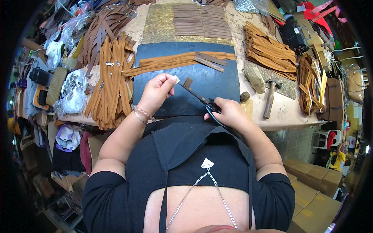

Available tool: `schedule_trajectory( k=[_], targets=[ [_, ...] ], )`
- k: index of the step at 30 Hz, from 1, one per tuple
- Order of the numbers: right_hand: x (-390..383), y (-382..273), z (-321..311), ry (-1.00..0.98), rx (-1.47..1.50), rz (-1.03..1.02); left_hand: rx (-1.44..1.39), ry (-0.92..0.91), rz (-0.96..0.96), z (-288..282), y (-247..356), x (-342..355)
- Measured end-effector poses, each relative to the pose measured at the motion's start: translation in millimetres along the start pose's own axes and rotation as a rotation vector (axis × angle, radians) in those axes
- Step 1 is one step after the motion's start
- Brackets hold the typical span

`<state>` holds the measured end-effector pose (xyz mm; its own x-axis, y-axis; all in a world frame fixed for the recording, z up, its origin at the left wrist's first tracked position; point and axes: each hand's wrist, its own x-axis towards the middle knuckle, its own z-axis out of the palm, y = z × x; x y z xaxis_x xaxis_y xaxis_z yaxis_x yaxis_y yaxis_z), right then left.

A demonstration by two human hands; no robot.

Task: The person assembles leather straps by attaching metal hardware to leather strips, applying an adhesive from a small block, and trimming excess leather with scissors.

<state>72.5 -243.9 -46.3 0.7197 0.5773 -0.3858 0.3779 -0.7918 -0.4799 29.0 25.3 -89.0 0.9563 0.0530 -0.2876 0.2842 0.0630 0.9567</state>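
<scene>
My left hand [158, 90] pinches a small pale piece [176, 80] between thumb and fingertips. In my right hand [230, 112] is a pair of scissors [199, 97] with black handles, its blades pointing toward the pale piece. Whether the blades touch that piece I cannot tell. A short brown strip [188, 82] lies beside the blades on the dark mat [163, 104]. Farther up the mat, long tan zipper tapes [167, 63] stretch across, with several brown strips [210, 61] resting on their right part.
Tan zippers with metal sliders [112, 77] are heaped left of the mat. At right are a bundle of tan zippers [268, 52], a hammer [269, 99] and a worn block [254, 79]. Rows of brown strips [200, 19] cover a speckled board [157, 27] at the back.
</scene>
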Motion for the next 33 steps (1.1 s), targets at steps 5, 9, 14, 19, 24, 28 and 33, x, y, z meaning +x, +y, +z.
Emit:
schedule_trajectory(
  k=[5, 9, 14, 19, 24, 28, 33],
  targets=[
    [2, 26, -2, 0.174, -0.285, -0.21, 0.067, -0.073, -0.085, -7, -10, 3],
    [17, 23, -5, 0.231, -0.276, -0.298, 0.059, -0.202, -0.073, 4, -10, 4],
    [34, -16, 3, 0.468, -0.055, -0.735, -0.175, -0.294, -0.167, 20, -4, 7],
    [40, -19, 13, 0.506, 0.061, -0.716, -0.258, -0.294, -0.216, 19, 0, 6],
    [45, -15, 25, 0.592, 0.117, -0.698, -0.27, -0.257, -0.248, 22, 4, 3],
    [46, -18, 24, 0.664, 0.15, -0.752, -0.492, -0.326, -0.244, 21, 10, 2],
    [50, -9, 23, 0.607, 0.708, -0.627, -0.504, -0.389, -0.251, 8, 16, 4]
  ],
)
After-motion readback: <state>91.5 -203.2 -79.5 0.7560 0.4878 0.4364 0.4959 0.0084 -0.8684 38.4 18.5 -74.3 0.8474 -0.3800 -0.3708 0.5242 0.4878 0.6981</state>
